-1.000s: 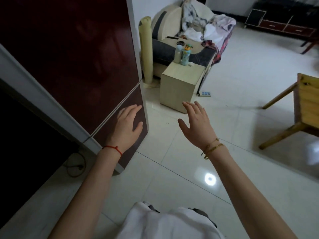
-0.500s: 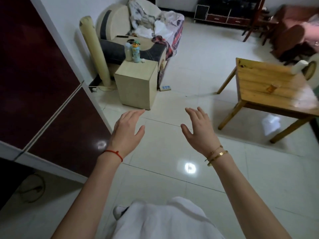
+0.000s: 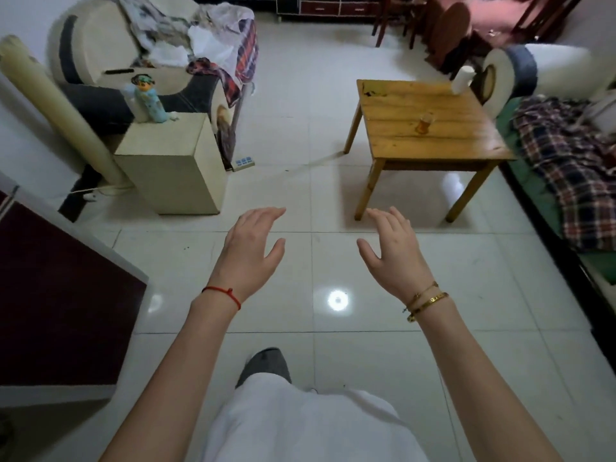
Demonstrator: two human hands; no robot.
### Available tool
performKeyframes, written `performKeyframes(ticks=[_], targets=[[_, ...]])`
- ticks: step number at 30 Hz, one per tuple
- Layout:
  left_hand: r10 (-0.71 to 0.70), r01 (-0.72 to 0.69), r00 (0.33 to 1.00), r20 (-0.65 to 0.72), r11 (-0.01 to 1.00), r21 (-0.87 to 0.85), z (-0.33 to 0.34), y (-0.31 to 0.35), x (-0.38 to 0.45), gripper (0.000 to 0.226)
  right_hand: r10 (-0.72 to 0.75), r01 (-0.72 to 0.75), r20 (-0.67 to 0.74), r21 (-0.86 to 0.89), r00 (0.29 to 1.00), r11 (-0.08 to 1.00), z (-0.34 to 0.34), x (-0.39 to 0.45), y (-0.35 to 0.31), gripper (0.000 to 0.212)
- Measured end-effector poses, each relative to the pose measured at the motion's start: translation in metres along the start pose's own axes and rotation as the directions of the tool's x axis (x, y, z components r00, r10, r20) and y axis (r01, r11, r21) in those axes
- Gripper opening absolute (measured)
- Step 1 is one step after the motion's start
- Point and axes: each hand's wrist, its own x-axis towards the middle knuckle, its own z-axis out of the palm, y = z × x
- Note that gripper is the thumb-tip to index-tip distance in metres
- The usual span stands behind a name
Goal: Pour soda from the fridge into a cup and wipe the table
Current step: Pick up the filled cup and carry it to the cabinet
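Observation:
A low wooden table [image 3: 393,128] stands ahead to the right on the white tiled floor. A small glass cup [image 3: 424,123] with amber liquid sits near its middle, and a white paper roll [image 3: 462,80] stands at its far right corner. The dark red fridge [image 3: 50,295] is at the left edge, its doors closed. My left hand [image 3: 248,253] and my right hand [image 3: 391,251] are both held out over the floor, fingers straight and relaxed, holding nothing.
A beige box-like stand [image 3: 173,165] with a doll-topped bottle [image 3: 148,98] sits left of centre, in front of an armchair [image 3: 100,45] piled with clothes. A beige roll [image 3: 63,118] leans by the wall. A plaid-covered sofa [image 3: 566,161] lines the right side. A power strip [image 3: 245,161] lies on the floor.
The view has swung right, away from the fridge towards the room. My left hand has left the fridge door. The wooden table and cup have come fully into view.

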Motion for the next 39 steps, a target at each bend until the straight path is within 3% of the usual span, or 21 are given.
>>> performKeyframes(ticks=[9, 18, 27, 39], targets=[[0.143, -0.141, 0.982, 0.125, 0.990, -0.026, 0.062, 0.048, 0.084, 0.048, 0.169, -0.169, -0.023, 0.012, 0.985, 0.986, -0.016, 0.014, 0.081, 0.055], [0.229, -0.219, 0.955, 0.189, 0.973, -0.070, 0.121, 0.099, 0.214, 0.049, 0.297, -0.297, -0.075, 0.016, 0.952, 0.955, -0.062, 0.091, 0.169, 0.056], [0.286, -0.271, 0.935, 0.210, 0.958, -0.098, 0.172, 0.151, 0.351, 0.049, 0.348, -0.347, -0.129, 0.031, 0.929, 0.937, -0.113, 0.189, 0.253, 0.055], [0.270, -0.267, 0.923, 0.274, 0.962, -0.049, 0.237, 0.183, 0.471, 0.047, 0.407, -0.401, -0.082, 0.085, 0.910, 0.912, -0.134, 0.277, 0.356, 0.055]])
